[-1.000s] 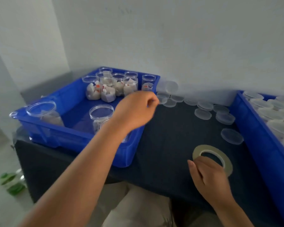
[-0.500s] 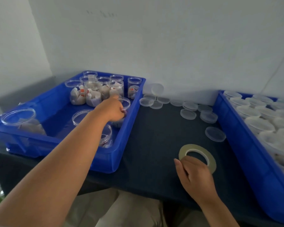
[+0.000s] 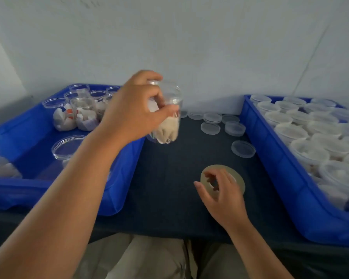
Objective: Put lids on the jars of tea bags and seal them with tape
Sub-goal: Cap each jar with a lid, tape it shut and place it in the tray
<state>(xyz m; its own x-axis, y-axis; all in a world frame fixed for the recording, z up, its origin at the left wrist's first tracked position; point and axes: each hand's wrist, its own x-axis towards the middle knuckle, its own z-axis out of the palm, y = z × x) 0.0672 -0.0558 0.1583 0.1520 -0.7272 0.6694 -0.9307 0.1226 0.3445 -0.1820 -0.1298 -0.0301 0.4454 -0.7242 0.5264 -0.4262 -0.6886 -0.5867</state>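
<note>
Clear plastic everywhere in this one. The left hand [image 3: 133, 109] is wrapped around a clear round plastic jar of tea bags [image 3: 166, 115], fingers clamped on its upper part, holding it up in the air, lidless, over the spot where the near right corner of the blue plastic crate on the left [image 3: 121, 184] meets the dark blue table cover [image 3: 165, 178]. You can see beige tea bags bunched in the bottom half of the jar.

The right hand [image 3: 222, 196] is down low over the flat ring-shaped roll of pale tape [image 3: 223, 179], fingers loosely curled and spread. I honestly can't tell if the fingertips are touching the roll or just hanging above it. It isn't gripping anything.

Inside the left crate there's a cluster of open clear jars with tea bags [image 3: 77, 113] toward the back, a couple of the bags showing small orange-red tags, but nothing on them is readable. One more open jar [image 3: 68, 147] sits nearer, partly behind the forearm.

Loose translucent round lids [image 3: 243, 149] are scattered on the cover between the two crates, most near the white wall [image 3: 189, 47]. The blue crate on the right [image 3: 286, 178] is packed with lidded jars [image 3: 310, 137]. No brand names or writing legible anywhere.
</note>
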